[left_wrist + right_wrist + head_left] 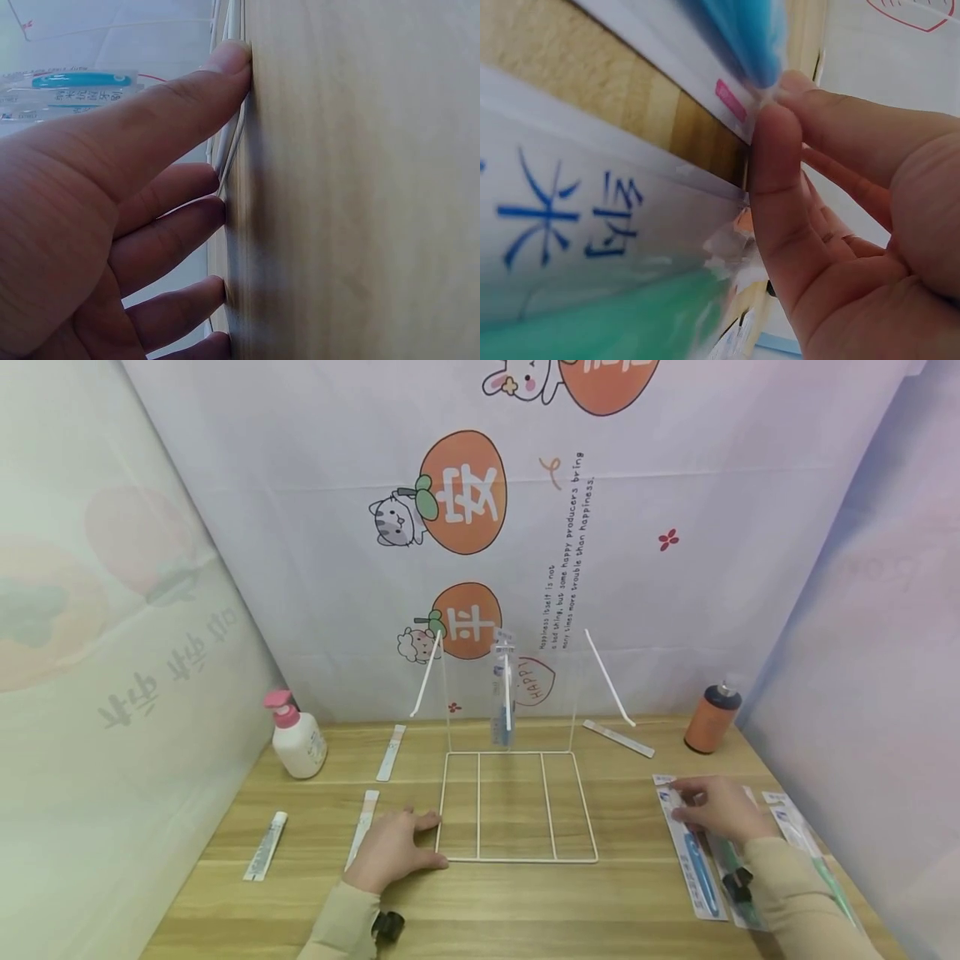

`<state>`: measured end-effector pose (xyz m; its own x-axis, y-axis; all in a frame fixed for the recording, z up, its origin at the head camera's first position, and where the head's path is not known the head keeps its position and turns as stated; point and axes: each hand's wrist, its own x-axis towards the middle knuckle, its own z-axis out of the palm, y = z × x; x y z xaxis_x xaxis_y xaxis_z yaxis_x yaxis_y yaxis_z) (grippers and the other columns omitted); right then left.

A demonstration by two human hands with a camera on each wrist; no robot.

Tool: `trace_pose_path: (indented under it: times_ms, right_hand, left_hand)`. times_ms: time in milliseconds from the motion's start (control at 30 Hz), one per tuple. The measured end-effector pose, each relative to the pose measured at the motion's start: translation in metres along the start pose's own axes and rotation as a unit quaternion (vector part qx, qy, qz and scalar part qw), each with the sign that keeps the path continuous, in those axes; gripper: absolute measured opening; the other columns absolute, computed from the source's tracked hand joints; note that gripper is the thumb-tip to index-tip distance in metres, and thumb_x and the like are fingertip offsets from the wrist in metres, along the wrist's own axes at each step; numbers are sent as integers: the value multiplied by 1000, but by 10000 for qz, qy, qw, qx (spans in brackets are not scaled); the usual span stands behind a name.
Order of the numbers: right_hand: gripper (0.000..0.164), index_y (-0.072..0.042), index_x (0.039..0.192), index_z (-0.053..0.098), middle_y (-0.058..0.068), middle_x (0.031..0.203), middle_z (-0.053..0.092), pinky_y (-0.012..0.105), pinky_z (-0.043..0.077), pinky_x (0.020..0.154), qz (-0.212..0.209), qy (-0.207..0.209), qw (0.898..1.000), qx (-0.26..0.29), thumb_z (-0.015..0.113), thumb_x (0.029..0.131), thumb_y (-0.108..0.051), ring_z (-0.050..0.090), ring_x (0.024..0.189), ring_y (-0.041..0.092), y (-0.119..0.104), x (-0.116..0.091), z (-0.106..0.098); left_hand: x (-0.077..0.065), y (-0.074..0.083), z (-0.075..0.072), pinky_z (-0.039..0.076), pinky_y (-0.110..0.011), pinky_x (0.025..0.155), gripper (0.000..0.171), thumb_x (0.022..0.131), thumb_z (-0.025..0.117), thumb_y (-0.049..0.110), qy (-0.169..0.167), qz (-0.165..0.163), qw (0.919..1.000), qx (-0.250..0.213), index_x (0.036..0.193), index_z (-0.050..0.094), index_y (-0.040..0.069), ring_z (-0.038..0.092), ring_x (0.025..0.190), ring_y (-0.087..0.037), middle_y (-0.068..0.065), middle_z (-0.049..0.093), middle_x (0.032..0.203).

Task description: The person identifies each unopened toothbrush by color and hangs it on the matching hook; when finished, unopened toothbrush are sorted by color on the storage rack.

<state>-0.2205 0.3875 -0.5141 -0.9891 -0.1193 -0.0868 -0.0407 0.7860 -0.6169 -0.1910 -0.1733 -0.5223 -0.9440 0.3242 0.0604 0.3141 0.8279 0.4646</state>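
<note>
Hands (395, 852) (718, 808), left touching rack (521, 861) (white), right pinching packaged blue toothbrush (701, 872)

- Head: looks forward and down from above, spanning the pale wood-grain tabletop (517, 910) and white, fruit-printed fabric backdrop (315, 568).
- Left wrist: very near the bare left hand (393, 852), turned sideways, looking along the tabletop; shares the white wire rack (517, 861) with the head view.
- Right wrist: close on the bare right hand (720, 810), tilted, facing the backdrop; shares the blue toothbrush in clear packaging (701, 877) with the head view.
</note>
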Motion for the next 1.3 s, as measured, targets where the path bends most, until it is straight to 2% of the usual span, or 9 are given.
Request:
trace_pose_path:
  times_ms: [133,367,500,633,733,900,1000,1167,1300]
  right_hand:
    - [58,4,141,67,30,126,69,34,61,66,132,-24,9999,106,87,91,-18,74,76,16,2,3,1]
    - [50,4,135,71,19,111,74,35,60,65,-98,196,9997,-105,85,94,-19,73,71,16,2,2,3]
    - [44,0,131,75,22,114,77,52,62,77,-508,684,9951,-500,84,95,-25,77,86,31,-4,-4,4]
    - [44,-6,132,77,28,128,73,65,59,85,-819,1149,9876,-685,84,96,-31,76,100,45,-12,-10,4]
    - [44,-8,133,76,25,129,74,60,61,80,-851,1352,9850,-649,84,97,-31,77,96,40,-20,-12,5]
    - [42,-9,133,77,20,116,79,41,59,64,-963,1716,9791,-507,85,96,-28,78,87,30,-42,-13,7]
    - [41,-9,131,78,17,116,79,33,56,59,-1331,2031,9694,-368,88,93,-22,78,83,28,-62,-14,10]
    - [42,-10,126,80,13,112,80,28,59,60,-2146,2579,9415,-326,93,86,-12,78,75,20,-97,-16,16]
    - [45,-10,124,81,11,108,80,23,60,61,-2603,2768,9250,-24,95,82,-6,76,72,15,-130,-17,22]
  left_hand:
    - [2,1,-2,51,-67,106,73,73,98,51,-4,4,10000,-31,134,79,15,60,133,-54,-27,68,139]
    - [1,1,-2,50,-67,107,73,73,98,51,-18,5,10000,-31,134,78,16,60,133,-53,-24,68,139]
    - [0,2,-1,50,-68,106,74,73,98,52,-37,10,10000,-59,134,78,16,60,133,-54,-27,67,139]
    - [0,2,-1,51,-68,105,74,72,98,51,1,19,10000,-69,133,79,16,60,132,-54,-31,66,138]
    - [0,2,-1,51,-68,106,74,72,98,51,12,31,10000,-58,133,79,15,60,133,-54,-30,67,138]
    - [-1,0,0,50,-67,107,74,72,98,51,-25,40,10000,-42,134,78,16,60,134,-53,-25,69,138]
    - [-2,-1,1,50,-67,107,73,73,98,50,-27,8,10000,-78,134,78,15,60,134,-53,-24,70,137]
    - [-3,-1,2,50,-67,107,72,73,99,48,23,11,9999,-110,133,79,14,60,134,-53,-23,71,136]
    - [-3,0,1,50,-67,107,72,73,99,48,22,18,9999,-120,133,79,14,60,134,-53,-23,71,135]
